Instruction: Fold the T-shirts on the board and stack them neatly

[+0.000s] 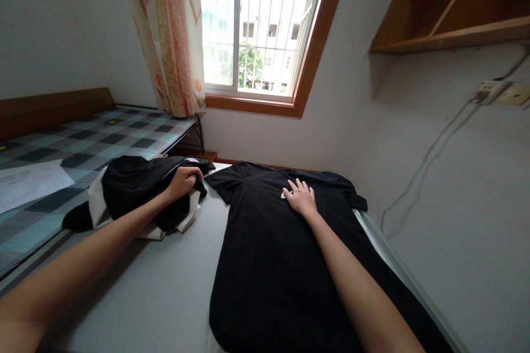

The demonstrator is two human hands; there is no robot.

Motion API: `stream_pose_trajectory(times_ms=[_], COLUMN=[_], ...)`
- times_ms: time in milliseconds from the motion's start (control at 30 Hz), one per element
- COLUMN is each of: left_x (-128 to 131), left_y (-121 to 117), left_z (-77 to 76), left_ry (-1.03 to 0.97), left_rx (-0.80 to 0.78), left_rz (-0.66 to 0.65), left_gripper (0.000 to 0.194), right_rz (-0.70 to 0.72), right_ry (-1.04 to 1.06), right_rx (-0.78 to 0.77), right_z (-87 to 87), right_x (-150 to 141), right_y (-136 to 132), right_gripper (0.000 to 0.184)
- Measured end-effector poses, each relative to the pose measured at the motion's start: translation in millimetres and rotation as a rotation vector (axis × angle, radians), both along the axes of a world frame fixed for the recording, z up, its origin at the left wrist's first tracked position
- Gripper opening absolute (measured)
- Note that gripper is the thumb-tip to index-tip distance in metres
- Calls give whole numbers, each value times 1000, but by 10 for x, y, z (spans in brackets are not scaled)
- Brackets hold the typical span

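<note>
A black T-shirt point(265, 265) lies spread out on the white table point(165, 292), its sleeves toward the window and a small white print on its chest. My right hand point(302, 197) rests flat on that chest, fingers spread, partly over the print. To the left, a crumpled heap of black and white clothes point(132, 182) sits at the table's far left side. My left hand point(185, 181) is closed on the right part of this heap, gripping black cloth. Which garment the fingers hold cannot be made out fully.
A checkered bed point(136, 129) with a sheet of paper point(33, 182) adjoins the table on the left. Beyond are a curtain point(174, 38) and a barred window point(269, 38). A wooden shelf point(451, 33) and a socket point(491, 91) with a hanging cable are at the right wall.
</note>
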State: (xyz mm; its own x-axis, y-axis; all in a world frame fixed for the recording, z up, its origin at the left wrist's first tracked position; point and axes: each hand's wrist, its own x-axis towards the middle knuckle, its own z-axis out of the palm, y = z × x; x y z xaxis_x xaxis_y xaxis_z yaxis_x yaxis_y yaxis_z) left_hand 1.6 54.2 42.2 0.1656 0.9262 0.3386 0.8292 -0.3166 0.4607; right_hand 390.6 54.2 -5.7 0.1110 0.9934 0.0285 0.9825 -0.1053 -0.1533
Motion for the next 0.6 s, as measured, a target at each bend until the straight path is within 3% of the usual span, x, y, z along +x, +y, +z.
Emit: stream_pose_trajectory(times_ms=[200,333,467,600], left_x=[172,282,323,372], left_y=[116,213,259,261], left_z=[1,-29,-56,-37], left_ry=[436,681,731,716], left_rx=[-68,-102,-117,-59], left_rz=[-22,-57,11,103], left_gripper=[33,57,32,35], right_rz=[6,3,-1,0], right_ry=[-5,9,16,14], right_rx=[18,17,15,21], right_z=[-10,-6,-15,-22], right_x=[6,7,10,10], right_y=[-1,-4,4,9], right_gripper=[60,60,60,60])
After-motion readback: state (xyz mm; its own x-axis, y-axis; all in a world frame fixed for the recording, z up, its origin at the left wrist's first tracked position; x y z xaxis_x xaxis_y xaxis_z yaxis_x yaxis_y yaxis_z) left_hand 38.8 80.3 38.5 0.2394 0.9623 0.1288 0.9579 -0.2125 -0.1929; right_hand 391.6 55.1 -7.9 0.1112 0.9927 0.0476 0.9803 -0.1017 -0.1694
